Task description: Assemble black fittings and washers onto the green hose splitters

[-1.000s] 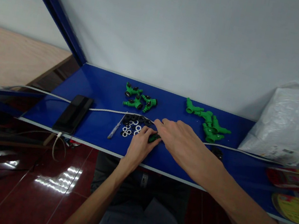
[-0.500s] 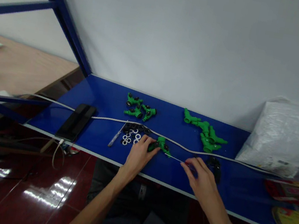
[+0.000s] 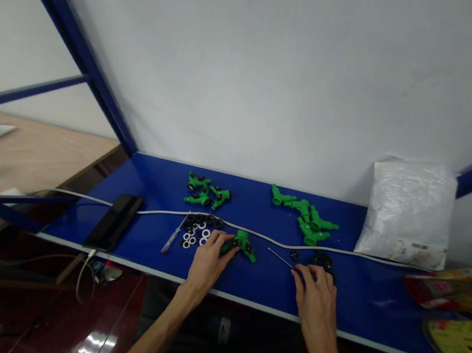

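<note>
My left hand point(image 3: 208, 261) grips a green Y-shaped hose splitter point(image 3: 241, 241) with black valve parts, pinned on the blue tabletop. My right hand point(image 3: 312, 284) is closed around a screwdriver point(image 3: 280, 258), whose thin metal shaft points left, its tip apart from the splitter. The screwdriver's handle is hidden under the fingers. Just beyond that hand lie small black parts point(image 3: 322, 260). Left of my left hand are several white rings point(image 3: 189, 237), a row of black round parts point(image 3: 205, 220) and a second screwdriver point(image 3: 169, 242) with a clear handle.
Green splitters with black valves point(image 3: 201, 196) lie back left; plain green ones point(image 3: 314, 219) lie back right. A white cable point(image 3: 249, 232) crosses the blue table point(image 3: 156, 187). A black phone-like device point(image 3: 113, 222) is left, a white plastic package point(image 3: 410, 210) and colourful packets point(image 3: 458, 288) right.
My right hand has drawn the screwdriver back from the splitter and lowered toward the table by the black parts. The left hand keeps its hold. The camera view has tilted upward.
</note>
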`<state>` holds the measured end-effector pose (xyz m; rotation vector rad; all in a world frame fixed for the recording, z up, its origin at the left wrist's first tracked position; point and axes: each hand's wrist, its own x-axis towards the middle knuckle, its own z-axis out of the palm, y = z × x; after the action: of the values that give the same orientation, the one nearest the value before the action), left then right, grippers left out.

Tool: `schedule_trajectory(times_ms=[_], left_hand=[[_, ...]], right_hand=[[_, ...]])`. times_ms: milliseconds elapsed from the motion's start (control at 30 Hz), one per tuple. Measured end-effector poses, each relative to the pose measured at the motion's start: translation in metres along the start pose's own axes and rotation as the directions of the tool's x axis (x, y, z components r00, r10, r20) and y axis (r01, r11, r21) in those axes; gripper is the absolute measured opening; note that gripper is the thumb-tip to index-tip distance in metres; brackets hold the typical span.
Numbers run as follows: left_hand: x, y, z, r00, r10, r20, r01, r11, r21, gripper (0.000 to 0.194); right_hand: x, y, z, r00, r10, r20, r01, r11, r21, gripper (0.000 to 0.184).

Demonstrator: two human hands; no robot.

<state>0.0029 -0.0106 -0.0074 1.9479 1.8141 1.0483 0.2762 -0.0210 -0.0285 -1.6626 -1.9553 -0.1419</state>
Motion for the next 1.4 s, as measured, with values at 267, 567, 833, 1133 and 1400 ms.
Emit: schedule_trajectory(times_ms=[267,567,833,1133,1400], left_hand=[[-0.002,-0.001,-0.001,0.992,0.115,-0.048,-0.116,0.993,-0.034,0.027],[-0.016,0.006,-0.011,0.942,0.337,0.013,-0.336,0.941,-0.051,0.034],[-0.035,-0.047,-0.044,0.970,0.108,-0.217,-0.085,0.990,0.110,0.013],[-0.044,-0.065,-0.071,0.984,-0.018,-0.176,0.079,0.935,0.346,0.022],[-0.037,-0.062,-0.078,0.993,-0.068,-0.091,0.098,0.920,0.381,0.020]], right_hand=[[0.011,-0.033,-0.007,0.992,0.019,-0.122,0.008,0.975,0.220,0.040],[0.024,-0.079,0.014,0.898,-0.068,0.435,-0.339,0.523,0.782,0.042],[0.015,-0.073,0.042,0.799,0.208,0.564,-0.580,0.019,0.815,0.051],[0.013,-0.063,0.039,0.751,0.205,0.628,-0.636,-0.031,0.771,0.057],[0.015,-0.068,0.033,0.781,0.163,0.602,-0.611,0.004,0.792,0.052]])
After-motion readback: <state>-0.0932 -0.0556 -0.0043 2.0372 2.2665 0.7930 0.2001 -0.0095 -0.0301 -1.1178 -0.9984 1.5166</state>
